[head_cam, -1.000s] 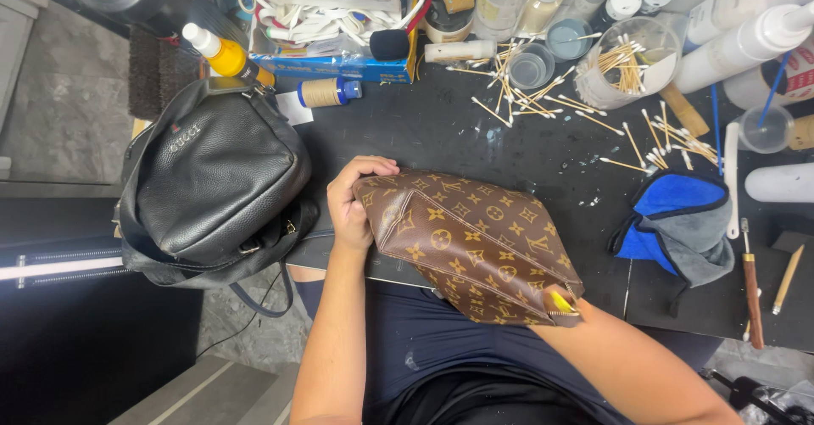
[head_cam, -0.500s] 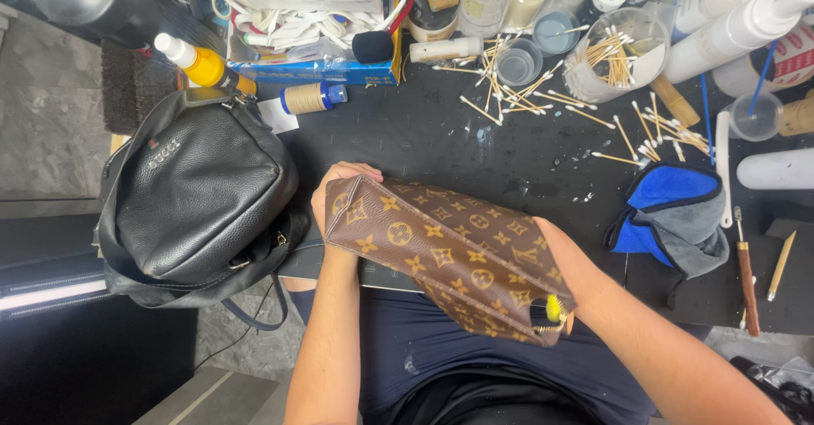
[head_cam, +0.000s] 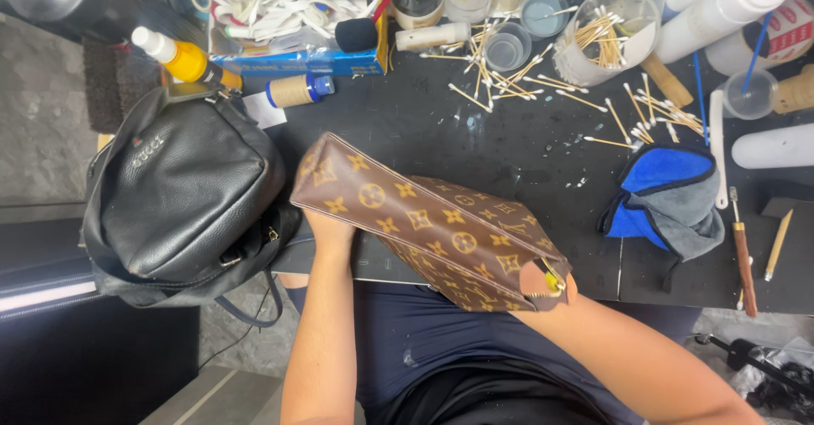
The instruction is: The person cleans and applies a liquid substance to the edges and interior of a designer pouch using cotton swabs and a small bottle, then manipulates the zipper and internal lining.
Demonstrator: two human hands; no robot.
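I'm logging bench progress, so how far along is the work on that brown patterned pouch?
Used cotton swabs litter the black bench, so some cleaning looks done. Both hands hold the brown patterned pouch: left hand beneath it, right hand at its zip end. The blue-grey cloth lies unused; what remains is unclear.

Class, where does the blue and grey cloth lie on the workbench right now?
In the head view, the blue and grey cloth lies on the right of the black workbench, right of the brown patterned pouch and below the scattered cotton swabs.
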